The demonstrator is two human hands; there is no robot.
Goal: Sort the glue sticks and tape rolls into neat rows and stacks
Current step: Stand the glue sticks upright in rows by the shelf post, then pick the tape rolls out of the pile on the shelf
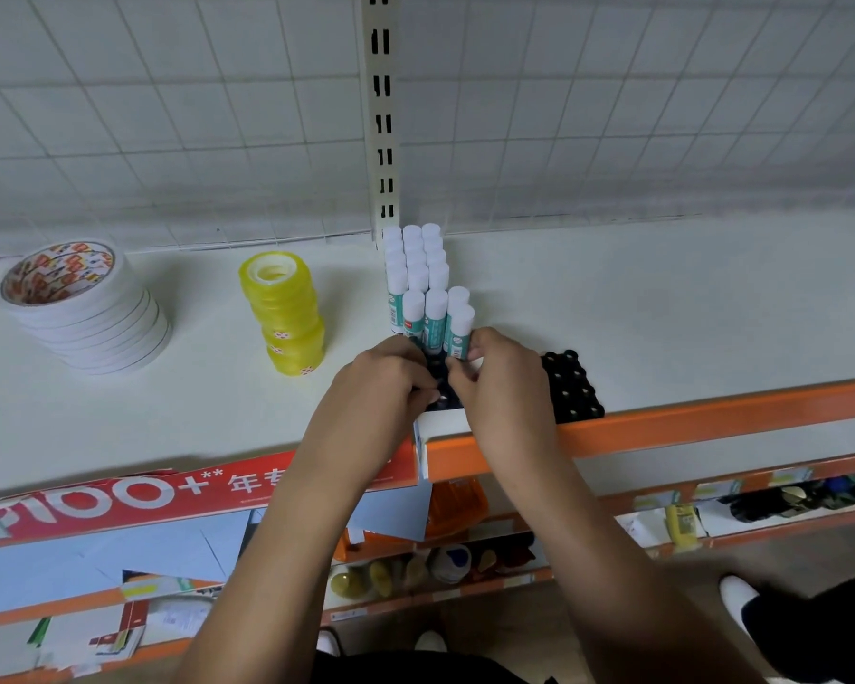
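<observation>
while rows (418, 269) stand, right hand (504, 382) pinches glue stick (460, 325).

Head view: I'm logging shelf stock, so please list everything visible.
White-capped glue sticks: a dozen or more, teal labels, upright at shelf centre.
Yellow transparent tape rolls: about six, stacked, left of them.
White tape rolls with orange-printed cores: one stack, far left.
Black round-capped items: one packed block, front edge.
White shelf: one, orange front rail.
White wire grid: behind.
Red banner: one, below left.
Hands: left hand curled by the black block; right hand pinches the front glue stick.
</observation>
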